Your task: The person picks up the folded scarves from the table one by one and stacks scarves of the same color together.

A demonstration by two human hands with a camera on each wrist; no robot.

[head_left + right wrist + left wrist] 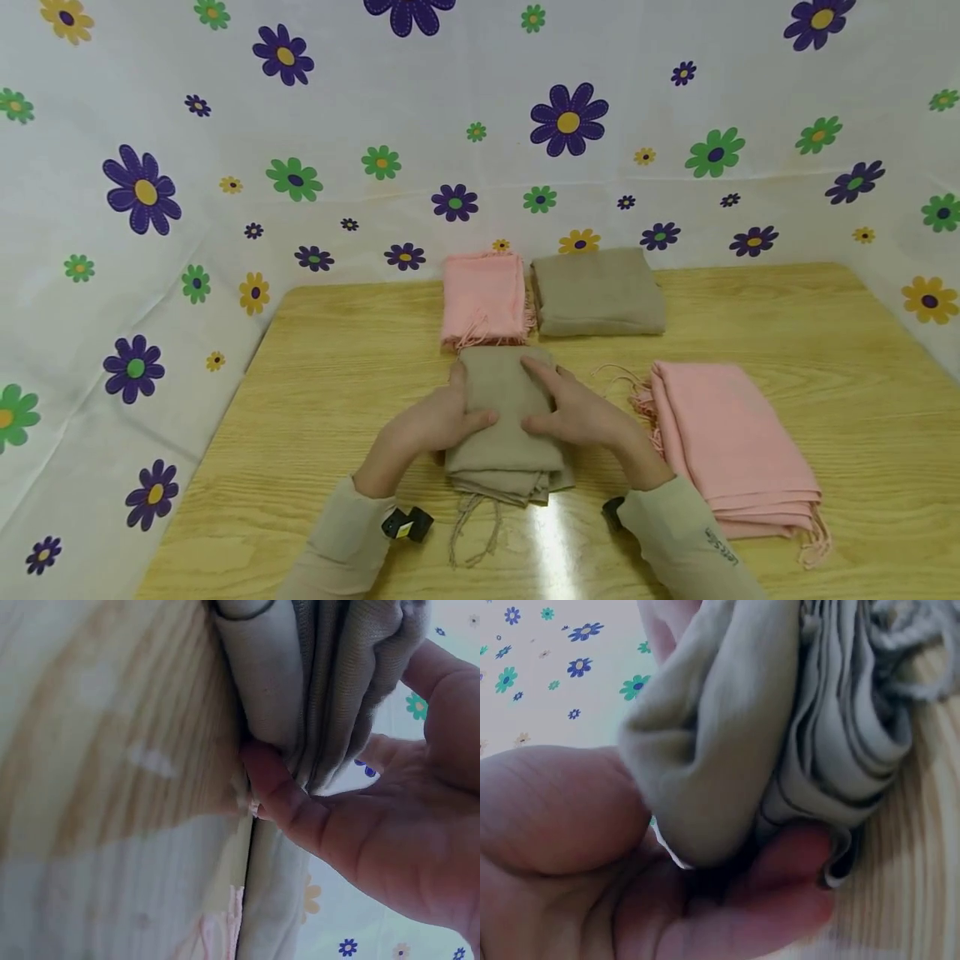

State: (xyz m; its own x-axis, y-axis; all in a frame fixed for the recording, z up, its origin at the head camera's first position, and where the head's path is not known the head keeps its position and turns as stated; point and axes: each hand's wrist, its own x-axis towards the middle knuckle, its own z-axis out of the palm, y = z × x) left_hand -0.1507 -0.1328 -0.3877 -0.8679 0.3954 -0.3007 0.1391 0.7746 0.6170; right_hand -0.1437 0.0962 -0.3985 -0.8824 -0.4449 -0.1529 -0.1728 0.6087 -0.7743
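A folded beige scarf (507, 446) lies on the wooden table in front of me, with loose fringe strands trailing from its near end. My left hand (438, 419) grips its left side, thumb on top. In the left wrist view, the left fingers (735, 922) curl beneath the layered folds. On the opposite side, my right hand (583, 414) holds the scarf with its thumb on the upper face. The right wrist view shows a right fingertip (266, 766) tucked under the stacked layers (330, 690), close to the tabletop.
Just beyond the scarf, a small folded pink scarf (483, 296) with fringe sits beside another folded beige cloth (600, 293). A larger folded pink scarf (738, 437) lies to the right. Flower-printed white fabric (465, 75) rises behind the wooden table (315, 400).
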